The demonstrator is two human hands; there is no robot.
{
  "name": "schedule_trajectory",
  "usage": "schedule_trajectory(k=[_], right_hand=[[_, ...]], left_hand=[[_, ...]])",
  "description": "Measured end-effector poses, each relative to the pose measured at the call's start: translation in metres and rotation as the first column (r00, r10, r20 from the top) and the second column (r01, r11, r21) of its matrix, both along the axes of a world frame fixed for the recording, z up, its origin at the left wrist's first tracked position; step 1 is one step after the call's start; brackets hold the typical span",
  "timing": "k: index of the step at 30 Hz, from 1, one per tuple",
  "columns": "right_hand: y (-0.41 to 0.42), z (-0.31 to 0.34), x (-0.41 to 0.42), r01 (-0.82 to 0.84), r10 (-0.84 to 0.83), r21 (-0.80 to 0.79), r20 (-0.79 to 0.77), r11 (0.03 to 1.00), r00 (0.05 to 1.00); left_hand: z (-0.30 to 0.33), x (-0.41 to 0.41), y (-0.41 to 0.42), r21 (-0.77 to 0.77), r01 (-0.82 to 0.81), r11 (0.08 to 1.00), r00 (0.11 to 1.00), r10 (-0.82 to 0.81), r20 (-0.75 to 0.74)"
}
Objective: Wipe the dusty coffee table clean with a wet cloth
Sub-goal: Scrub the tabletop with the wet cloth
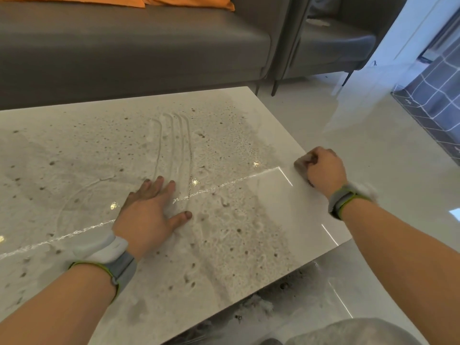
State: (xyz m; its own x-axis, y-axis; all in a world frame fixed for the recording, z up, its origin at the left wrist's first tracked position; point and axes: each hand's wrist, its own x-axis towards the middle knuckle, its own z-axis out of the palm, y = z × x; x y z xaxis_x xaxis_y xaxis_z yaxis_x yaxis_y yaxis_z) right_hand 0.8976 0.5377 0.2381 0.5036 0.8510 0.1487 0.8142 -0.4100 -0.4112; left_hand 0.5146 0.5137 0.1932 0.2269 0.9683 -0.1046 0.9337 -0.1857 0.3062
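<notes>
The white glossy coffee table [308, 202] fills the lower left of the view. Pale dust with dark specks covers most of its top, and finger streaks run through it near the middle. A strip along the right side looks shiny and free of dust. My left hand [149, 207] lies flat on the dusty surface with fingers spread. My right hand [323, 170] grips a bunched grey-brown cloth [302, 164] pressed on the table at its right edge. Most of the cloth is hidden under my fingers.
A grey sofa [124, 51] with orange cushions [194, 1] stands close behind the table. A grey armchair [333, 46] sits at the back right. Dust clumps [256, 305] lie on the pale floor by the table's near edge. A checked mat [433, 100] lies far right.
</notes>
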Motion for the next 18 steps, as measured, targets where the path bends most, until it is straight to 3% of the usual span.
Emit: schedule_trajectory(k=[2, 5, 7, 9, 10, 14, 18], right_hand=[[-0.006, -0.011, -0.022, -0.172, 0.171, 0.046, 0.015, 0.984, 0.985], [-0.005, -0.016, -0.037, -0.364, 0.363, 0.015, -0.114, 0.931, 0.925], [0.004, -0.006, -0.029, -0.286, 0.299, 0.089, -0.269, 0.954, 0.916], [0.013, 0.008, -0.010, -0.034, 0.127, 0.220, -0.423, 0.975, 0.897], [0.013, 0.012, 0.003, 0.069, 0.044, 0.244, -0.428, 0.967, 0.903], [-0.003, -0.002, 0.026, 0.122, -0.106, 0.065, -0.208, 0.990, 0.972], [-0.013, -0.019, -0.018, -0.095, 0.097, 0.088, -0.021, 0.992, 0.995]], left_hand=[[0.000, 0.002, 0.003, 0.002, -0.007, 1.000, 1.000, 0.007, -0.003], [0.000, 0.002, 0.003, 0.016, -0.006, 1.000, 1.000, 0.006, 0.008], [-0.001, 0.002, 0.003, 0.015, 0.002, 1.000, 1.000, -0.002, -0.001], [-0.002, 0.002, 0.004, 0.009, 0.002, 1.000, 1.000, -0.002, 0.001], [-0.003, 0.002, 0.005, 0.004, 0.003, 1.000, 1.000, -0.003, 0.003], [-0.005, 0.000, 0.006, 0.023, 0.001, 1.000, 1.000, -0.001, -0.002], [-0.004, 0.000, 0.005, 0.023, 0.008, 1.000, 1.000, -0.008, -0.009]])
